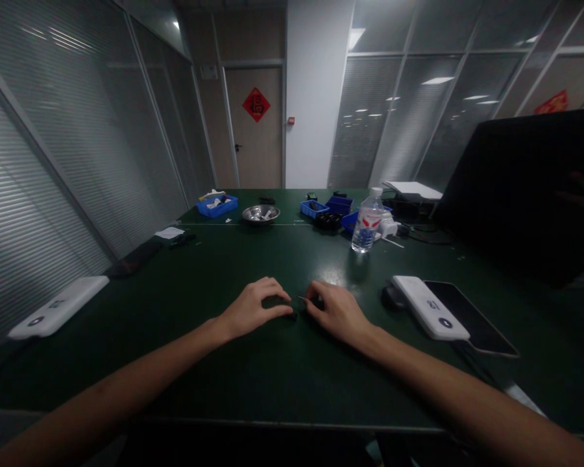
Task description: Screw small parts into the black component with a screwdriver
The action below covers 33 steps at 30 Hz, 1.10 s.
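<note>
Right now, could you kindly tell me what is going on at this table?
A person is at the green table, with the left hand and the right hand resting close together on it. Their fingertips meet at a small dark part that is too dim to identify. Beside the right hand lie a white power bank and a black phone. Farther back stand a water bottle, a metal bowl and blue bins.
</note>
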Tool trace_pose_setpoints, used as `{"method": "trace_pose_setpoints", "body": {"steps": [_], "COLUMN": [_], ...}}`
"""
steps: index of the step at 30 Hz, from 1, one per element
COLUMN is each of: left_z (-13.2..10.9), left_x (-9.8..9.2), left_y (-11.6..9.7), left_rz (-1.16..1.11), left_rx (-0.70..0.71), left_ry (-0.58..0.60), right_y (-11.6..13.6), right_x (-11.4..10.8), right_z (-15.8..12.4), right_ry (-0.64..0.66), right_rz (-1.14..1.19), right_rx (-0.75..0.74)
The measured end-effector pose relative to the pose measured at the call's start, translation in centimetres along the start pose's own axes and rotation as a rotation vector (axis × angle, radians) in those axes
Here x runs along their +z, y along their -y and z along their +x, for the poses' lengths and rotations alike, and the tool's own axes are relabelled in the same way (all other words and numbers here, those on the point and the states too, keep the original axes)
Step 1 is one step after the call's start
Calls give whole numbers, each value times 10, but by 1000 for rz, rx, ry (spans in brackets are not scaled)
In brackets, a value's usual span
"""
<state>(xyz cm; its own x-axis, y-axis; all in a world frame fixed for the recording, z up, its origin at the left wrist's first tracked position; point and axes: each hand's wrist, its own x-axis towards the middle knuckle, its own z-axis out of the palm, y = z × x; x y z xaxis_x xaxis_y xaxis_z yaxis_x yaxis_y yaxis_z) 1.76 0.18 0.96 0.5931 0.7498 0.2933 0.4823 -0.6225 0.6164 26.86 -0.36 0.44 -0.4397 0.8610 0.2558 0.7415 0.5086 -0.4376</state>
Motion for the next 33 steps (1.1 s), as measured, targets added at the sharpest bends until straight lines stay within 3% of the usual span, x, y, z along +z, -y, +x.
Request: {"method": "trace_pose_setpoints", "body": {"steps": [5, 13, 17, 21, 27, 30, 33], "left_z": [1, 2, 0, -7, -49, -74, -88], "left_x": [1, -2, -14, -54, -147, -182, -198], "left_y": [1, 5, 18, 71, 177, 209, 224], "left_rz": [35, 43, 89, 109, 298, 413, 439], "left_rx": [52, -49, -26, -206, -499, -596, -649], "left_ry": [72, 131, 165, 83, -172, -242, -253], "right_y": [3, -1, -2, -4, -2, -2, -2], "right_x": [-3, 2, 2, 3, 2, 2, 3], "right_z": [-1, 0, 0, 0, 0, 0, 1], "right_ry": [13, 12, 21, 29, 26, 32, 27], "right_rz": [-4, -8, 11, 16, 14, 12, 8], "right_rx": [9, 3, -1, -4, -4, 7, 9]}}
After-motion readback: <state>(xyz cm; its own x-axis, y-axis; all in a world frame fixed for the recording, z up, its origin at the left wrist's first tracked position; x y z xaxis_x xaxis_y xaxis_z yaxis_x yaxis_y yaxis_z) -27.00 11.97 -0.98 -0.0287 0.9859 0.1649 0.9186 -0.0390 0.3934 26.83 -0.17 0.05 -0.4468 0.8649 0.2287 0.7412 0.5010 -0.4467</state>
